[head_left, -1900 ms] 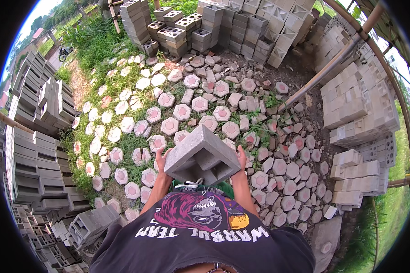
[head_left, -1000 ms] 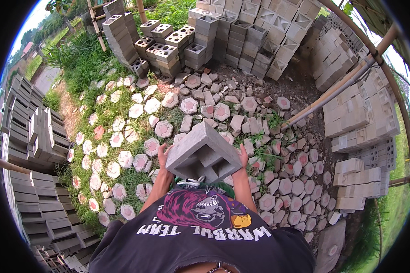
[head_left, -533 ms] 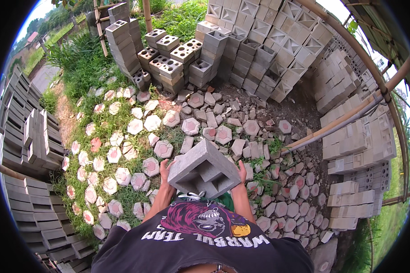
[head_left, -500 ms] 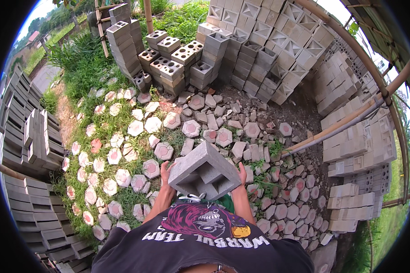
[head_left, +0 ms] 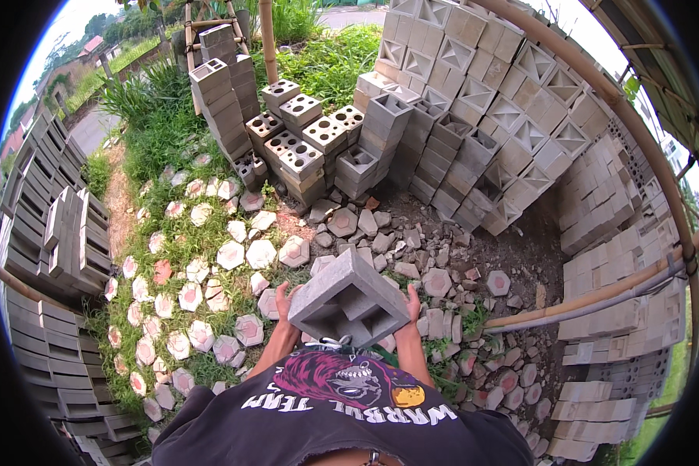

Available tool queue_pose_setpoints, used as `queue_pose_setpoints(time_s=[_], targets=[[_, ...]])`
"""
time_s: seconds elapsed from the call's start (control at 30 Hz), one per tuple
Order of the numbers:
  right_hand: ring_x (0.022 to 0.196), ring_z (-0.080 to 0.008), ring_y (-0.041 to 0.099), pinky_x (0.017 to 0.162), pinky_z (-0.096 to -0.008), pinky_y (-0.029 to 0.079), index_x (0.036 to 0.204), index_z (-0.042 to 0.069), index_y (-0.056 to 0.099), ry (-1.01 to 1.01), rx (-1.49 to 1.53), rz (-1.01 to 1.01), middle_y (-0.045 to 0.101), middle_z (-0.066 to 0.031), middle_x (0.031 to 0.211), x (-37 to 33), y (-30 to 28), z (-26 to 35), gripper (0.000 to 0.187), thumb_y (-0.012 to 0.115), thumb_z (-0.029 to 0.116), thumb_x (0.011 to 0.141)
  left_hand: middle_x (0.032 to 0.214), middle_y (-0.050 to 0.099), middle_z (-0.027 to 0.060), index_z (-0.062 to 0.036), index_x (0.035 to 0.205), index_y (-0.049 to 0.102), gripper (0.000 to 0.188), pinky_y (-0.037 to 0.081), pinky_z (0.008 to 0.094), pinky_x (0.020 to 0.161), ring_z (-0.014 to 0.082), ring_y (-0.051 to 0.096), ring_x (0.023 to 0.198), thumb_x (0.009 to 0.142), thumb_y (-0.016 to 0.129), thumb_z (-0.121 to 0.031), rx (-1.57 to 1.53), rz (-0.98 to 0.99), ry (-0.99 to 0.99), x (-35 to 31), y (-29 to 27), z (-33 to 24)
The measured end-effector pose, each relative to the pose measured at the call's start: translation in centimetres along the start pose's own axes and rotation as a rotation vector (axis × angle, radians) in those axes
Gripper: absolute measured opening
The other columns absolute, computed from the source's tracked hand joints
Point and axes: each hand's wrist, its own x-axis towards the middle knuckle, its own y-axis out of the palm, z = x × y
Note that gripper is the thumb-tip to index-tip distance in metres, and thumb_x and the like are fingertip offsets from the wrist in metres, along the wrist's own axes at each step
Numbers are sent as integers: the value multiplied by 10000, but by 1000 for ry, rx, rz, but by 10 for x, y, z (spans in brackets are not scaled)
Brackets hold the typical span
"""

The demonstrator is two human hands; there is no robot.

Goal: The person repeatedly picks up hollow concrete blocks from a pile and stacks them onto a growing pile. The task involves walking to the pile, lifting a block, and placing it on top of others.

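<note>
A grey concrete ventilation block (head_left: 349, 301), hollow with slanted inner partitions, is held in front of my body, one corner pointing away from me. My left hand (head_left: 285, 307) grips its left corner, and my right hand (head_left: 411, 311) is closed on the right corner. Some fingers of both hands are hidden behind the block. The block hangs above the paved ground and hides part of it. My two forearms reach up to it from either side of my dark printed shirt.
Ahead stand stacked blocks with round holes (head_left: 295, 155) and columns of hollow blocks (head_left: 357, 171). A tall wall of patterned blocks (head_left: 474, 85) rises at the far right. Hexagonal pavers (head_left: 248, 330) and rubble (head_left: 419, 245) cover the uneven ground. A bamboo pole (head_left: 598, 299) crosses the right side.
The surroundings have shifted down and slightly right in view, with the far stacks appearing lower and a little larger. The block stays between my hands, its tilt slightly changed.
</note>
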Motion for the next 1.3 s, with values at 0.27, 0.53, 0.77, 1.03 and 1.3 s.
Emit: queue_pose_setpoints(time_s=[0.27, 0.53, 0.77, 1.03, 1.3], targets=[[1003, -332, 605, 917, -418, 453, 1192, -62, 532, 56, 24, 15, 615, -207, 1135, 92, 12, 80, 652, 397, 511, 913, 905, 655, 148, -11, 1008, 579, 568, 505, 395, 755, 291, 625, 784, 803, 505, -535, -13, -41, 19, 62, 92, -2], [1114, -345, 548, 985, -426, 408, 1275, -56, 481, 30, 27, -132, 553, -212, 1245, 181, -1, 134, 717, 399, 547, 895, 932, 661, 170, 12, 1003, 590, 591, 507, 389, 760, 295, 632, 788, 813, 483, -537, 15, -42, -45, 160, 150, -2], [1187, -351, 489, 1022, -446, 360, 1348, -60, 386, -89, -17, 1, 486, -212, 1321, 263, 100, 200, 753, 378, 540, 893, 875, 664, 178, 17, 961, 597, 570, 517, 385, 744, 300, 636, 758, 792, 527, -523, 46, 43, -73, 258, 271, -58], [1186, -354, 491, 1032, -458, 352, 1334, -56, 408, -63, -82, -22, 491, -213, 1319, 350, 164, 217, 727, 361, 528, 903, 868, 676, 176, 7, 866, 632, 526, 528, 389, 727, 300, 647, 747, 810, 503, -500, -70, 58, -100, 322, 306, -116], [1127, -338, 539, 980, -457, 403, 1288, -49, 458, 68, -358, -87, 551, -202, 1248, 419, 231, 291, 698, 368, 531, 912, 832, 688, 176, 0, 830, 674, 517, 541, 373, 693, 293, 659, 712, 831, 504, -488, -369, 5, -47, 365, 364, -114]])
